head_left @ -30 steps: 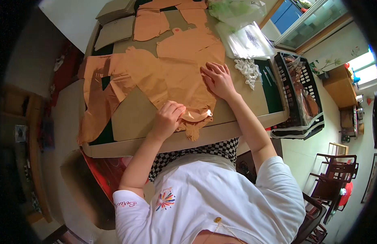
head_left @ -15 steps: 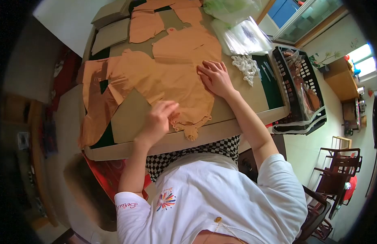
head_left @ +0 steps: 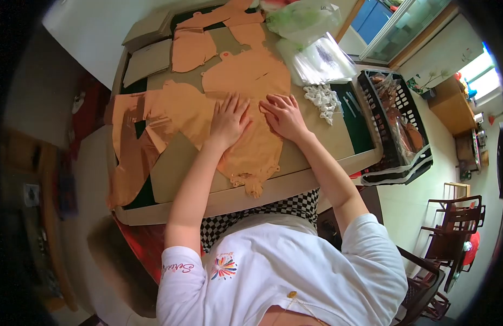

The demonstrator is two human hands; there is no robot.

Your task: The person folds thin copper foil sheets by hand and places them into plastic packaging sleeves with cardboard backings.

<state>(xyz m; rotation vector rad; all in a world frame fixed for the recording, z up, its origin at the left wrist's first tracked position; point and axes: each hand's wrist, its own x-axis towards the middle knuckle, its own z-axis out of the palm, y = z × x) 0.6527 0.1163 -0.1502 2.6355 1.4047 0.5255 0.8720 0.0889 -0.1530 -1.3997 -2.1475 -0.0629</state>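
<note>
My left hand (head_left: 229,120) lies with fingers spread on an orange-copper foil sheet (head_left: 251,146), left of its middle. On the right part of the same foil rests my right hand (head_left: 284,117), its fingers apart and slightly bent. Both palms face down, and nothing is seen gripped in either. The foil has a scalloped lower end with a small round tab (head_left: 254,189) near the table's front edge. Another flat foil shape (head_left: 238,70) with a red dot lies beyond my hands, and a shiny crumpled foil piece (head_left: 129,157) spreads to the left.
Grey-brown cardboard pieces (head_left: 148,61) are stacked at the back left. Clear plastic bags (head_left: 319,60) lie at the back right, above a heap of white clips or ties (head_left: 323,100). A black basket (head_left: 395,125) with packed items stands beside the table's right side.
My left hand has moved up and away from the foil's lower edge and now lies flat on it. My right hand stays at about the same part of the foil. The view has shifted slightly.
</note>
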